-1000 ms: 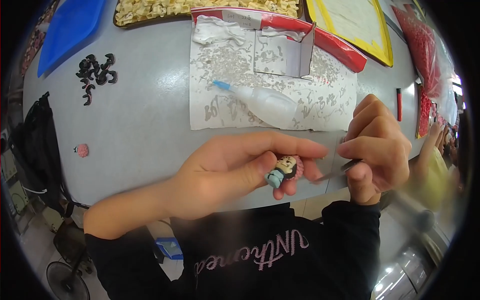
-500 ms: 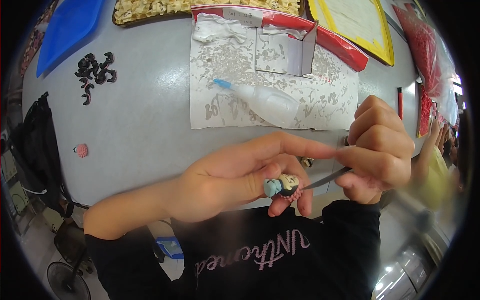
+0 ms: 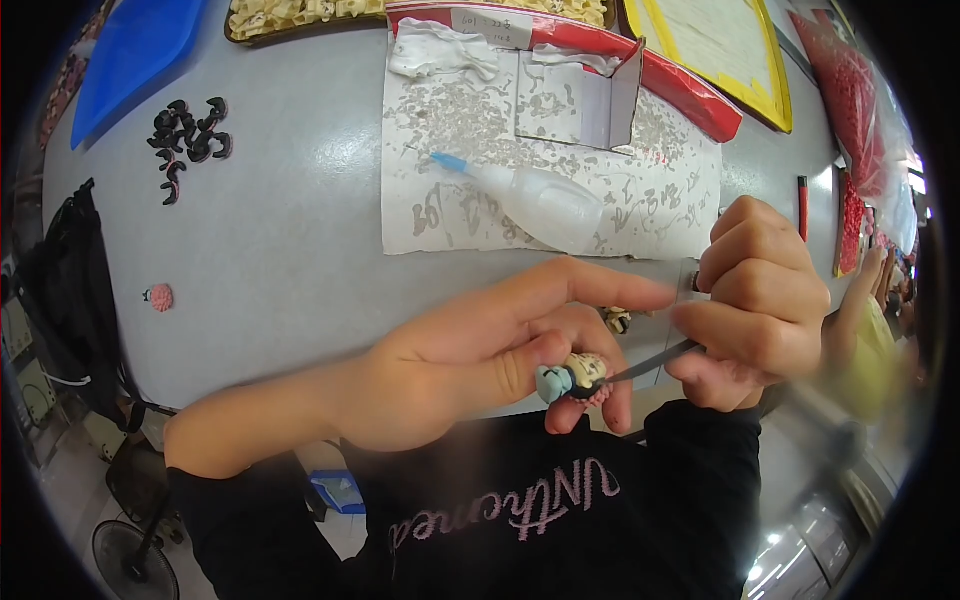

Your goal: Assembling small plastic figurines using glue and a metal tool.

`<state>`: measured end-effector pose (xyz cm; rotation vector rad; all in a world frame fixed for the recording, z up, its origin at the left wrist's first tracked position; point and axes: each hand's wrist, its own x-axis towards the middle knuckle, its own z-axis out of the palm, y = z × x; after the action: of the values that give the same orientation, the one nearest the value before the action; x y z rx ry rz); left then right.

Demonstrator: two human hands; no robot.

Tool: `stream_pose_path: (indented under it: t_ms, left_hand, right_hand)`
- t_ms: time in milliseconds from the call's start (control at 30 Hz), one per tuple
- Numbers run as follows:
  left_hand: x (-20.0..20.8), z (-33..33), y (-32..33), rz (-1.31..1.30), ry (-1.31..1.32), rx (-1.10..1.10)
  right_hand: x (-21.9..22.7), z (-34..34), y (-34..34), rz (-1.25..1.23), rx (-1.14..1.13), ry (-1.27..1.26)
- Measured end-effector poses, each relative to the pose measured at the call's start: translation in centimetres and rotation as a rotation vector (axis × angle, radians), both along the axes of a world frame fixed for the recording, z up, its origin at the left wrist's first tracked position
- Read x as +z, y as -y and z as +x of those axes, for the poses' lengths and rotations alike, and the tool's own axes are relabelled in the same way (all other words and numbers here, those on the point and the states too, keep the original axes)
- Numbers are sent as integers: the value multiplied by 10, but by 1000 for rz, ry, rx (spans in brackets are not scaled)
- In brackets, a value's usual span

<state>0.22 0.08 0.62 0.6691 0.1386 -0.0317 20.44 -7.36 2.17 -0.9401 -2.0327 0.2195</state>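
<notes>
Figurine (image 3: 574, 378) in left hand (image 3: 440, 375), bottle (image 3: 550, 208) on paper (image 3: 430, 222) beyond, black pieces (image 3: 197, 148) leftward

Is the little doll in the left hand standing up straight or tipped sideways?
Tipped sideways: in the left hand, the figurine has its pale blue body toward the left, head toward the right.

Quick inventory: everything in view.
Figurine: 1, pink and teal, lower centre
Thin tool: 1, grey, right of figurine
Obscured piece: 1, cream and black, beyond figurine
Textured piece: 1, pink, left
Curved pieces: several, black, upper left
Paper: 1, white, upper centre
Bottle: 1, white, on paper
Open box: 1, white, on paper
Strip: 1, red, top
Plastic tray: 1, blue, upper left
Framed tray: 1, yellow, upper right
Moulded pieces: many, cream, top
Stick: 1, mostly red, right
Table: 1, grey, centre
Left hand: 1, bare, holding figurine
Right hand: 1, bare, holding tool
</notes>
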Motion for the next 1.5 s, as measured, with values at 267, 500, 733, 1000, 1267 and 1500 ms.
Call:
stream_pose_path:
  t_ms: [267, 500, 733, 1000, 1267, 1500]
  left_hand:
    - [-1, 0, 0, 5, 6, -1]
    - [-3, -2, 2, 5, 5, 27]
    - [-13, -3, 4, -30, 105, 108]
    - [-5, 0, 8, 8, -64, 184]
    - [3, 2, 9, 220, -41, 274]
    - [38, -2, -11, 591, 104, 567]
  right_hand:
    - [0, -1, 1, 5, -20, 4]
    - [-3, -4, 1, 18, -67, 1]
    - [13, 11, 5, 12, -503, -70]
    - [44, 30, 53, -226, -873, 21]
    - [-23, 20, 110, -363, -1108, 46]
    - [16, -9, 81, -84, -1092, 33]
